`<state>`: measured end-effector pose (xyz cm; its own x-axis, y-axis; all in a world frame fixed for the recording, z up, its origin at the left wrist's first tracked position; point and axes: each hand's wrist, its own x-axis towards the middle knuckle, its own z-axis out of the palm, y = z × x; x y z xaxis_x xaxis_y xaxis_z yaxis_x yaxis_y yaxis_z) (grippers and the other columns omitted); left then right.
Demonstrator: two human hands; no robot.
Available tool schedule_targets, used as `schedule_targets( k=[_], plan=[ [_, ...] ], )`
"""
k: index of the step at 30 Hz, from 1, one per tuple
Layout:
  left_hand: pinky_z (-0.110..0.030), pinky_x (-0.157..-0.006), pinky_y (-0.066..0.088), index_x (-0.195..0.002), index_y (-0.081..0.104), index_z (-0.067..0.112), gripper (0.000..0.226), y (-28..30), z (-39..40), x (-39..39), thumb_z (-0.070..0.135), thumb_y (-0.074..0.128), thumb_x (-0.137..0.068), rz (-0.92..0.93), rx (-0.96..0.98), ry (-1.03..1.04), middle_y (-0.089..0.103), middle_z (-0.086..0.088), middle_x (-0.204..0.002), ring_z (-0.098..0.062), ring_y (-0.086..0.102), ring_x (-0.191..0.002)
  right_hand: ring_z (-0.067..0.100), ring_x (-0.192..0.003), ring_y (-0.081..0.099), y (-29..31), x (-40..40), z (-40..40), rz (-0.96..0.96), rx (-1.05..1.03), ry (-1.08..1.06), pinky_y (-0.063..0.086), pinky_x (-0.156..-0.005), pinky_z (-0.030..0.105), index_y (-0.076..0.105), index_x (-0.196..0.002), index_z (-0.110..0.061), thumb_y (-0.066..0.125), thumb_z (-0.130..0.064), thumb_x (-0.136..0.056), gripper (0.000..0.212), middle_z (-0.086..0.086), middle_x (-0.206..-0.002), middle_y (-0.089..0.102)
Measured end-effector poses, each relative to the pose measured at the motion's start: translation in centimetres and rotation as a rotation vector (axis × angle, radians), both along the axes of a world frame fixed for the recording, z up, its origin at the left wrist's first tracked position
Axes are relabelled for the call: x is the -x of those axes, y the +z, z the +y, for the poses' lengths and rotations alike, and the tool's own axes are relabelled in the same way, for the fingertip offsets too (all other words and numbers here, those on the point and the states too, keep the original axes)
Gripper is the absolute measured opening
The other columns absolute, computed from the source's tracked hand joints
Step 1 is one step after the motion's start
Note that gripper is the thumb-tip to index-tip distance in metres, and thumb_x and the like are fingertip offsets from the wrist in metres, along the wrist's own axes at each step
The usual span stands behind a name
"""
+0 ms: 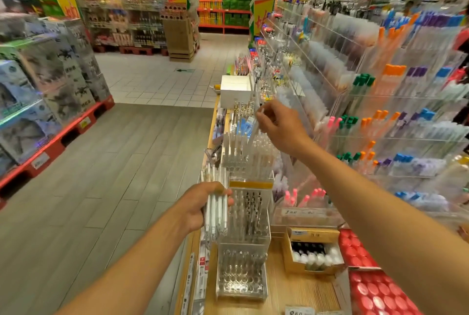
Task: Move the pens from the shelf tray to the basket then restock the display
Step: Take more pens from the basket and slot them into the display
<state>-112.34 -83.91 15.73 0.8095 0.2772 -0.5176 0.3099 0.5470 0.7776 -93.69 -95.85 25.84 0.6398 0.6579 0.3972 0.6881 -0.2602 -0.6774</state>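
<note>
Head view: slim clear-barrelled pens (pixel 215 207), left hand (pixel 200 207).

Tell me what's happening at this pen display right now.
A person stands at a stationery shelf in a shop. Their left hand grips a bundle of clear pens. Their right hand pinches a single clear pen over a clear acrylic tray of similar pens. No basket shows in this view.

Little lettering is sharp enough to read. A white price label (pixel 299 212) on the front of the clear pen rack seems to say "1.00". Another price label (pixel 299 311) at the wooden shelf's near edge shows "80". Other signs are blurred.
</note>
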Motion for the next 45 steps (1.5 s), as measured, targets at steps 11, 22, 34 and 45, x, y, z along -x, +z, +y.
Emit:
schedule_targets(
  k=[11, 22, 34, 45],
  plan=[
    [-0.028, -0.047, 0.055, -0.097, 0.062, -0.005, 0.012, 0.9, 2.1, -1.7, -0.002, 0.058, -0.086, 0.01, 0.0, -0.039, 0.066, -0.017, -0.071, -0.022, 0.065, -0.052, 0.016, -0.072, 0.056, -2.0, -1.3, 2.3, -0.064, 0.21, -0.002, 0.05, -0.068, 0.033, 0.056, -0.097, -0.018, 0.059, -0.025, -0.096, 0.007, -0.003, -0.08, 0.059],
    [-0.028, -0.046, 0.055, -0.088, 0.066, -0.005, 0.009, 1.3, 3.5, -2.2, -0.001, 0.058, -0.085, 0.029, -0.006, -0.04, 0.069, -0.018, -0.069, -0.021, 0.068, -0.053, 0.012, -0.072, 0.056, -1.1, -1.4, 4.3, -0.11, 0.508, -0.014, 0.042, -0.059, 0.022, 0.065, -0.09, -0.014, 0.068, -0.022, -0.09, 0.009, -0.004, -0.081, 0.062],
    [-0.026, -0.046, 0.054, -0.097, 0.067, -0.009, 0.015, 2.0, 4.2, -2.2, -0.001, 0.061, -0.086, 0.008, -0.014, -0.037, 0.072, -0.017, -0.073, -0.021, 0.07, -0.057, 0.021, -0.106, 0.058, -0.9, 0.1, 4.9, -0.289, 0.632, -0.081, 0.05, -0.089, 0.034, 0.072, -0.107, -0.012, 0.069, -0.029, -0.089, 0.025, 0.006, -0.11, 0.066],
    [-0.03, -0.057, 0.059, -0.081, 0.078, -0.002, 0.019, 3.4, 3.1, -2.5, 0.007, 0.077, -0.064, -0.119, -0.034, -0.083, 0.072, -0.017, -0.078, -0.023, 0.072, -0.067, 0.005, -0.057, 0.054, -0.3, 4.1, 3.5, 0.312, 0.47, 0.087, 0.041, -0.048, 0.016, 0.072, -0.088, -0.01, 0.064, -0.027, -0.093, 0.02, 0.0, -0.081, 0.071]
  ],
)
